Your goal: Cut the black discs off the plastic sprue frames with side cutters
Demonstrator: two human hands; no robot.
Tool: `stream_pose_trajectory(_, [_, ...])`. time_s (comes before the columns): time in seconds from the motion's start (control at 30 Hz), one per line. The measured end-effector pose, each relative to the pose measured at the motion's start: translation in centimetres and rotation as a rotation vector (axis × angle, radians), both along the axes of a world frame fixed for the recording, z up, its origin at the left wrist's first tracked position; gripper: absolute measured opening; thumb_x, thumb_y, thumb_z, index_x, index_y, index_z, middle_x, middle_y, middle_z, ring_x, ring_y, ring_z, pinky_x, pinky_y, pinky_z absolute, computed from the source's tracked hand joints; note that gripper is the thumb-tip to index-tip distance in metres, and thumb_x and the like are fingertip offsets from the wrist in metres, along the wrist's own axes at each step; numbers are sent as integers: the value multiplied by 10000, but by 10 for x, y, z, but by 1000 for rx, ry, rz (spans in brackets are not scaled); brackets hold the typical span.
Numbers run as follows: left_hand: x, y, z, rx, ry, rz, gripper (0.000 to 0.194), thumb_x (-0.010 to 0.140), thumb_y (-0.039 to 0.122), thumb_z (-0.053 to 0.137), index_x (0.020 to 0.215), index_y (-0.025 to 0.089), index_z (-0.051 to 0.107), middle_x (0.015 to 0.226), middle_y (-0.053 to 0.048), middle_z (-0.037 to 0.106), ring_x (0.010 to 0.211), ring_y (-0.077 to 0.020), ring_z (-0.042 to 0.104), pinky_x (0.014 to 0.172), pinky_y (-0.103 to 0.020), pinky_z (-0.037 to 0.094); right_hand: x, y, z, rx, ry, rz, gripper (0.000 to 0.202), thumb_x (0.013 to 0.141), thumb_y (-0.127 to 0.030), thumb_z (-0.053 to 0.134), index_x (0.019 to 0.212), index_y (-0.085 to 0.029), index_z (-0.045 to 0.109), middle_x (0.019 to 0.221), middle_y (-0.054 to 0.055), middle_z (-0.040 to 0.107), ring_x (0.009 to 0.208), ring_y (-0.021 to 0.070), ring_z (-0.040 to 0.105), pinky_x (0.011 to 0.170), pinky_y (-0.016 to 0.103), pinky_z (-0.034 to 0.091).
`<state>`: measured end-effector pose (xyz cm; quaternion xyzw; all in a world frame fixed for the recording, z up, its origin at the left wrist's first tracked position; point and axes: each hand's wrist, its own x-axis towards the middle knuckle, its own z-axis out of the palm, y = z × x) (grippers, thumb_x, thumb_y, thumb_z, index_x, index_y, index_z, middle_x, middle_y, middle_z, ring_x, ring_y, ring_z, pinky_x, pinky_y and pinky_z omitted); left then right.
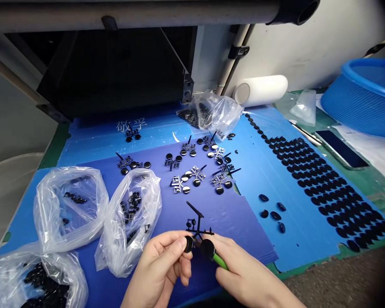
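Between thumb and fingers, my left hand (167, 263) pinches a round black disc at the edge of a black plastic sprue (198, 229). The sprue's long stem points up and away from me, and small parts sit on its branches. My right hand (240, 265) is closed around green-handled nippers (220, 261), whose jaws are mostly hidden behind the sprue and a second disc (207, 248). Past my hands, several similar sprues (179, 184) with glossy discs lie on the dark blue sheet. Several loose black oval pieces (277, 216) lie to the right.
At left stand open plastic bags (71, 209) holding small black parts. Rows of black discs (330, 188) cover the right of the blue board (259, 171). A phone (342, 149), blue basket (365, 98), white roll (261, 90) and another bag (211, 113) lie farther back.
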<state>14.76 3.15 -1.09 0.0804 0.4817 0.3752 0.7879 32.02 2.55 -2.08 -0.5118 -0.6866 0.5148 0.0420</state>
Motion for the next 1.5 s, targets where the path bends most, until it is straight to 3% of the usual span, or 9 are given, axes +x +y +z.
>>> stream_pose_trajectory(0.4, [6,0,-40,2,151,-73,148,768,236,579,829,103,608,612,3,554,486,-54,484,460,-168,396,7,-7,-20,-143,-77,-128,188,686,-76,382,756,-232,461,738,8,538,734,216,504,623,302,346])
stream_pose_trajectory(0.57, [10,-8,-45,75,252,-148,163,799,311,467,741,163,503,595,25,475,545,-114,488,421,-208,402,27,-25,-11,-211,47,-212,214,559,-38,441,663,-221,481,661,-18,530,682,199,473,580,280,294])
stream_pose_trajectory(0.63, [15,-3,-41,151,300,-212,217,811,347,424,682,179,470,619,19,459,564,-130,476,415,-228,399,38,-27,-5,-191,135,-323,186,581,-55,449,674,-214,469,694,-14,519,714,192,460,633,290,319])
stream_pose_trajectory(0.8, [54,33,-22,468,570,-370,203,762,345,544,633,193,506,582,41,450,517,-116,415,545,-266,332,57,-23,-5,-83,376,-679,62,763,-257,369,727,-228,328,641,-48,306,530,124,303,481,252,309])
stream_pose_trajectory(0.9, [91,55,-16,671,667,-399,116,664,246,648,760,229,585,724,24,482,674,-160,439,656,-283,301,58,-23,-11,-46,474,-770,51,763,-247,346,746,-231,301,647,-54,264,501,111,254,439,238,286])
stream_pose_trajectory(1.0, [117,66,-17,749,686,-422,93,645,155,626,696,219,581,745,9,481,693,-176,432,694,-303,282,55,-31,-15,-4,465,-803,18,774,-229,333,761,-232,320,648,-53,277,508,113,277,456,242,298])
stream_pose_trajectory(1.1, [117,67,-19,712,672,-417,104,721,171,546,622,205,545,690,5,477,659,-170,433,677,-306,290,53,-44,-17,38,374,-764,44,750,-185,371,768,-221,391,663,-27,382,554,132,380,508,259,350])
stream_pose_trajectory(1.27, [73,55,-1,464,442,-421,155,790,331,501,747,183,517,571,31,505,488,-107,465,526,-246,367,42,-53,-19,118,240,-586,281,541,-62,457,768,-220,511,777,13,532,744,210,513,701,317,398])
stream_pose_trajectory(1.5, [44,27,19,138,89,-321,153,742,269,604,721,153,506,560,12,564,481,-57,494,506,-167,436,23,-36,-14,211,119,-471,508,636,-22,372,1099,-225,423,1021,63,501,1039,244,436,886,360,350])
